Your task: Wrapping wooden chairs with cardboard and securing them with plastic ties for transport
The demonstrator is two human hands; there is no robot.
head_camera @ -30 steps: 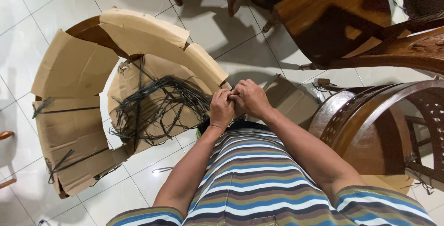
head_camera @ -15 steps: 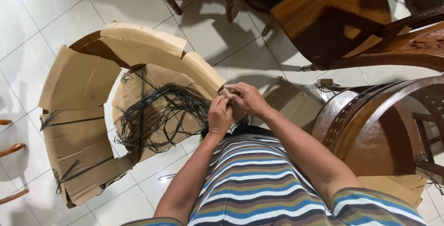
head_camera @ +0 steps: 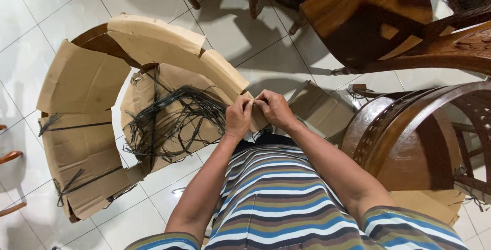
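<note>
Cardboard wrapping (head_camera: 225,73) — both hands' fingers (head_camera: 245,106) pinching

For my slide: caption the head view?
Both hands, left hand and right hand, pinch cardboard wrapping on a chair.

A single camera on the person's head looks almost straight down. It sits close above the striped shirt (head_camera: 276,199) and both forearms, and sees farther out to the tiled floor (head_camera: 41,4), cardboard-wrapped chair (head_camera: 153,40) and wooden furniture (head_camera: 409,137); edges seem slightly warped.
</note>
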